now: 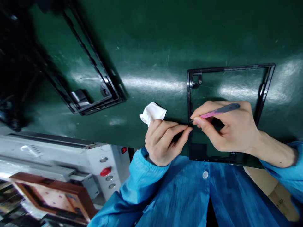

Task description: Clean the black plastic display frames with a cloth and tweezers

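A rectangular black plastic frame (230,67) lies on the green table at the right. My left hand (163,142) is closed, thumb and forefinger pinching the frame's left side. A crumpled white tissue (152,113) sticks out beyond its curled fingers; whether they grip it is hidden. My right hand (232,129) reaches over the frame's opening, holding a slim pink-and-grey hand tool (220,110) like a pen. The tool's dark tip meets the frame's left side, close to my left fingertips. Its exact kind is unclear.
More black frames (92,56) lie stacked at the upper left of the green table (151,47), beside dark, blurred parts. Below the table edge, a pale machine panel (118,167) carries a red button (105,171). A brown frame-like fixture (52,195) sits at the lower left.
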Motion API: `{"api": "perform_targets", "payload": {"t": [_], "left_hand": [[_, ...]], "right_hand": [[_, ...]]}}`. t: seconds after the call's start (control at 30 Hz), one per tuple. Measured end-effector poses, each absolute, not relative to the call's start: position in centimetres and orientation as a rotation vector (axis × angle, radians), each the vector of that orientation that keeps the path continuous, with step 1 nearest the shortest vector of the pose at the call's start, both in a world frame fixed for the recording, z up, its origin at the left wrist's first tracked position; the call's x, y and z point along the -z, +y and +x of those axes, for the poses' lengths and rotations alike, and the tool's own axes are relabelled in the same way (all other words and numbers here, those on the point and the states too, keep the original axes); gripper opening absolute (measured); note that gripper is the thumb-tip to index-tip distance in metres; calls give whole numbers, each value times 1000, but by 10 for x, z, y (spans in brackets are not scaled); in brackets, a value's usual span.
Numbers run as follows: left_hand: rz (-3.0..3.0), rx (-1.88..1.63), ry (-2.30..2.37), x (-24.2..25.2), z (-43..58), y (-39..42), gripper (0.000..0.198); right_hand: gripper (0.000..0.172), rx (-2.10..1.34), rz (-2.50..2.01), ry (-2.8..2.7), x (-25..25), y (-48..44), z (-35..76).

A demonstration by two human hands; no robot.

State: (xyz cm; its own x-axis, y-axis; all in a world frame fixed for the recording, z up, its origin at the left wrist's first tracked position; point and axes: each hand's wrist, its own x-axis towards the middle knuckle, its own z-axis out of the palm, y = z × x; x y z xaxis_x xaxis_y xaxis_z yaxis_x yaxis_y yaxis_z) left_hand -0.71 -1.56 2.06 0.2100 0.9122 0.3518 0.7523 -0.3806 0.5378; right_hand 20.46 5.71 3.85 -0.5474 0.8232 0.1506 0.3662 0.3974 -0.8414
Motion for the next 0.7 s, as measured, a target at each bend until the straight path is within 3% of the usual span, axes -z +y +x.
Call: {"api": "perform_targets", "payload": {"t": [0.7], "left_hand": [[2237,-868,1573,-22,-10,-16,20]], "right_hand": [[15,-1197,-1016,-1992,-39,60,204]]}}
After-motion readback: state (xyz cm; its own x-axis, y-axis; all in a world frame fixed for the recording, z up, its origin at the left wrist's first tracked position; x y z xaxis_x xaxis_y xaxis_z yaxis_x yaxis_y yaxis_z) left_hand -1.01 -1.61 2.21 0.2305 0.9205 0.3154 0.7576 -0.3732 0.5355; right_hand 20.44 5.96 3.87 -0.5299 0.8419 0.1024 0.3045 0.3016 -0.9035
